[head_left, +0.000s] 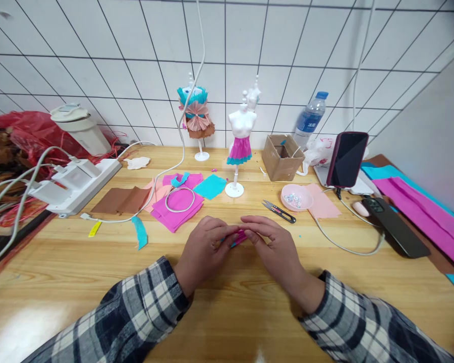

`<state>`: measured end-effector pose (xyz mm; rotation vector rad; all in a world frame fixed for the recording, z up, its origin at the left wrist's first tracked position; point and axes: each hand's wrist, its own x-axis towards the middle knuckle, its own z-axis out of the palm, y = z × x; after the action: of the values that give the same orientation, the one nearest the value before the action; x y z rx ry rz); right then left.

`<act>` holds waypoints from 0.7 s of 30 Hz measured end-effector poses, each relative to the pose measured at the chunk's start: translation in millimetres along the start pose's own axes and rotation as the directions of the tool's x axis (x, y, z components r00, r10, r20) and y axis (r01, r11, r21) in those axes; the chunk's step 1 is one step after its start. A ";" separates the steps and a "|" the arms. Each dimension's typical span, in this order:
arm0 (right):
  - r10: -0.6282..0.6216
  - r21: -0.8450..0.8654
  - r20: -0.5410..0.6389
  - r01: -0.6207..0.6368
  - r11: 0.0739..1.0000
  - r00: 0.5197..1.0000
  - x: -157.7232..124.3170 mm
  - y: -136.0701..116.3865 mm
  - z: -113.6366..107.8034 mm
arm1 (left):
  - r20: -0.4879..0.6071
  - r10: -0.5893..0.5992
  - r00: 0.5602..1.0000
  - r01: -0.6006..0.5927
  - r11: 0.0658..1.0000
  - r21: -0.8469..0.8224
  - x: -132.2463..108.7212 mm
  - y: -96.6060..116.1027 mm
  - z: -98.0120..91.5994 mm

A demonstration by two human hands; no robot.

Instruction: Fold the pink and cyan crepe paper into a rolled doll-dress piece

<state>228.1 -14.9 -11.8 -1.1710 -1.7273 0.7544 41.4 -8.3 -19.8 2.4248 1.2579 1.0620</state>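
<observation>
My left hand [209,247] and my right hand [274,247] meet over the table, fingers closed on a small piece of magenta and turquoise crepe paper [239,238]. Most of that paper is hidden under the fingers. Just beyond stands a white mini mannequin [242,123] wearing a magenta skirt with a turquoise hem [240,150]. To the left of my hands lie magenta paper squares [177,217] with a white cable loop on top, and a turquoise square [211,187]. Thread snips [280,211] rest beyond my right hand, beside a pink dish [307,200] of small shiny bits.
A dressed mannequin [196,113] and a cardboard box [282,160] stand near the tiled wall. On the left are a power strip [87,184] and brown paper [119,200]. A propped phone [347,160], a dark phone [396,227] and long paper strips [427,212] occupy the right.
</observation>
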 end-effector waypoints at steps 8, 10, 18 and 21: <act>0.032 -0.038 -0.022 -0.033 0.999 0.999 1.1 5.7 -1.1 | 0.051 0.095 0.994 -0.099 0.991 0.086 1.2 7.8 -4.2; 0.028 -0.049 0.003 -0.028 0.998 1.000 2.5 4.7 -2.1 | 0.059 0.150 0.987 -0.157 0.977 0.147 2.6 9.8 -6.5; 0.160 0.138 0.152 -0.181 0.974 0.975 7.0 -0.1 -7.0 | 0.079 0.377 0.923 -0.382 0.868 0.317 4.5 5.3 -15.1; 0.206 0.216 0.151 -0.236 0.948 0.967 5.6 0.5 -6.1 | 0.098 0.403 0.910 -0.411 0.848 0.335 4.3 3.4 -18.6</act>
<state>233.0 -9.5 -7.7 -1.1864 -1.5732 1.1584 32.5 -9.6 -2.7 3.0705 1.0138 0.9614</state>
